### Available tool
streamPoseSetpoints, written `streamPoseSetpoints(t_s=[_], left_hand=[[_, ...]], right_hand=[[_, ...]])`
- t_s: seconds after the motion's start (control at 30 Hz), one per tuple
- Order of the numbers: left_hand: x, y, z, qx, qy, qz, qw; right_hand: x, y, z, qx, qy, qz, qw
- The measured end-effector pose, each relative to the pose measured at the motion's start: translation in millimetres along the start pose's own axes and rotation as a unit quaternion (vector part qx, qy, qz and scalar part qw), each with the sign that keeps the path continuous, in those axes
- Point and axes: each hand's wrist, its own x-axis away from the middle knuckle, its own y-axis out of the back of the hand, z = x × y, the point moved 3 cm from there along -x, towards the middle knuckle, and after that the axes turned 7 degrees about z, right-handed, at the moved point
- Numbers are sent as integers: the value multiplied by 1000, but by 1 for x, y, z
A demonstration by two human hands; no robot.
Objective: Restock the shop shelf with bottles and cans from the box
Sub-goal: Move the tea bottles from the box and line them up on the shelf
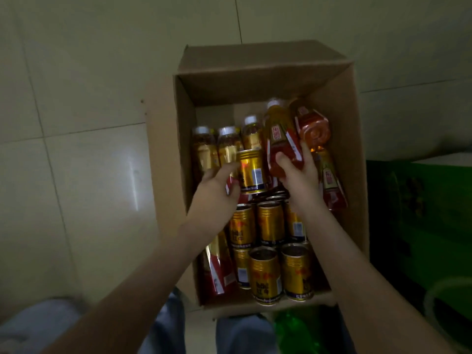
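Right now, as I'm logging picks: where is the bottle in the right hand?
Head view, right of centre: the bottle sits inside the box, gripped by the right hand, with the can held by the left hand just to its left.

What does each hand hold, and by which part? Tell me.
Right hand grips a red-labelled bottle round its lower body. Left hand holds a gold can by its side.

Bottle [281,139] in right hand [297,176] (over box [255,85])
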Motion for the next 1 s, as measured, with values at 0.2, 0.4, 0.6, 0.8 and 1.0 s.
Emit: streamPoseSetpoints(t_s=[0.2, 0.4, 0.6, 0.8, 1.0], left_hand=[[3, -4, -35, 320, 87, 95, 939], [8, -8, -20, 323, 111, 94, 935], [8, -10, 4, 215, 123, 84, 965], [-4, -29, 26, 179, 155, 26, 971], [-4, -33, 39, 147, 148, 25, 978]], right_hand=[[98, -5, 4, -88, 15, 124, 988], [127, -6, -6, 41, -41, 231, 971], [63, 62, -28, 517, 100, -57, 848], [2, 89, -70, 788, 79, -24, 610], [-15, 94, -74, 808, 105, -50, 577]])
